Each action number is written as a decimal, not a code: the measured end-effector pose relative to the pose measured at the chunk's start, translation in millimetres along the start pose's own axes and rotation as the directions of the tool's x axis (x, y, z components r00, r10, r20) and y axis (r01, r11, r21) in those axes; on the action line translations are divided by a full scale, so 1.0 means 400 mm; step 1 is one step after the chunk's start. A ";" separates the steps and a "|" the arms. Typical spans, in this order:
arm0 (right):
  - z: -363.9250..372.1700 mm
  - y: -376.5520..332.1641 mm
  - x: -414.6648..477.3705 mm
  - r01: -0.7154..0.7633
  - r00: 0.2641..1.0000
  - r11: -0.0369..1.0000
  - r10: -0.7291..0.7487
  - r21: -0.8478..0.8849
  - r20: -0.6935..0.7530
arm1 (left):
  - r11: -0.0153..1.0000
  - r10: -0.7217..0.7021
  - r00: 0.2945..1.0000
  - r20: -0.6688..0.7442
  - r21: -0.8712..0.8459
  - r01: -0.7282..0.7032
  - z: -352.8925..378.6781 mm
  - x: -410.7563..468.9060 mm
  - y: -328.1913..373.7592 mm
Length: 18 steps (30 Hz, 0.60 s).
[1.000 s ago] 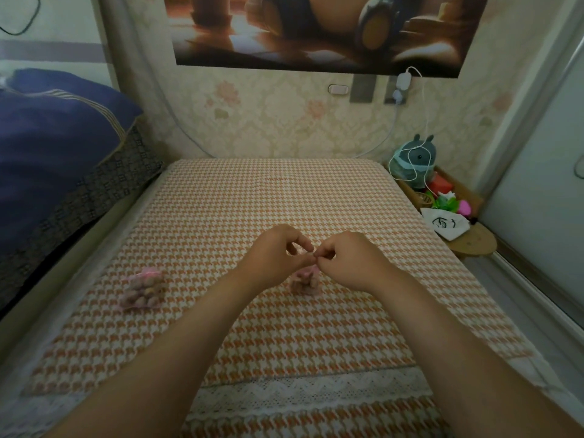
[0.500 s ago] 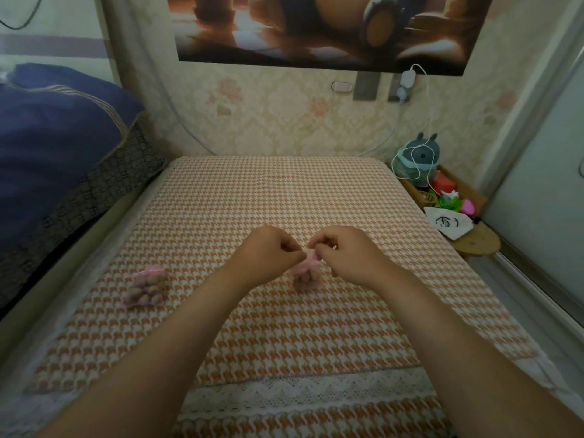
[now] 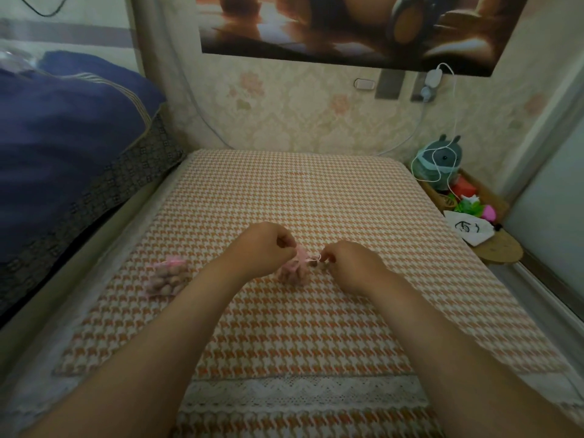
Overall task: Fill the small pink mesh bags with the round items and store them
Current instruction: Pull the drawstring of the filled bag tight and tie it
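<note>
The bag [image 3: 292,271] and the left bag [image 3: 167,279] are sheer pink mesh, lumpy over their fill. The cover [image 3: 300,197] is matt woven houndstooth cloth edged with white lace [image 3: 303,393], and the quilt [image 3: 63,128] is smooth blue cloth. The wallpaper [image 3: 300,115] looks embossed and faintly shiny, the poster [image 3: 347,26] glossy, the toy [image 3: 439,159] plush, the stand [image 3: 502,252] bare wood.

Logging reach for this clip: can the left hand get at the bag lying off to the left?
Probably yes, once it lets go. The left hand pinches the middle bag at its top; the left bag lies on open cloth beside that forearm, with nothing between.
</note>
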State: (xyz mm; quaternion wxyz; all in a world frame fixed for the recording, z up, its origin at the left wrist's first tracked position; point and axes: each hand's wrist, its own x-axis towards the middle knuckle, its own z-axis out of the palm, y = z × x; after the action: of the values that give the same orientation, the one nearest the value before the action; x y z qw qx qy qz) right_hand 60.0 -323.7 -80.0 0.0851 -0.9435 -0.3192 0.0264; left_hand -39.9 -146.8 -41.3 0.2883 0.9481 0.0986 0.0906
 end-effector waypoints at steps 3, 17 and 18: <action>0.011 -0.002 0.010 -0.012 1.000 0.999 0.012 0.041 -0.004 | 0.999 0.012 0.999 0.044 -0.030 -0.011 -0.004 0.002 -0.007; -0.099 -0.104 -0.038 0.238 0.940 0.836 -0.070 0.494 -0.335 | 0.990 0.066 0.994 0.089 -0.132 -0.054 -0.009 -0.001 -0.009; -0.094 -0.109 -0.042 0.251 0.940 0.837 -0.091 0.486 -0.329 | 0.990 0.065 0.994 0.085 -0.132 -0.053 -0.007 -0.001 -0.010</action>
State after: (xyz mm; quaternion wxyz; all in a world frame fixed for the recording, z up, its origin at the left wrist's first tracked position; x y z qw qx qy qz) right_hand 24.5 -305.4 -35.2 0.3854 -0.8455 -0.3678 -0.0357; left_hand -41.3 -142.2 -41.3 0.3506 0.9330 0.0513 0.0629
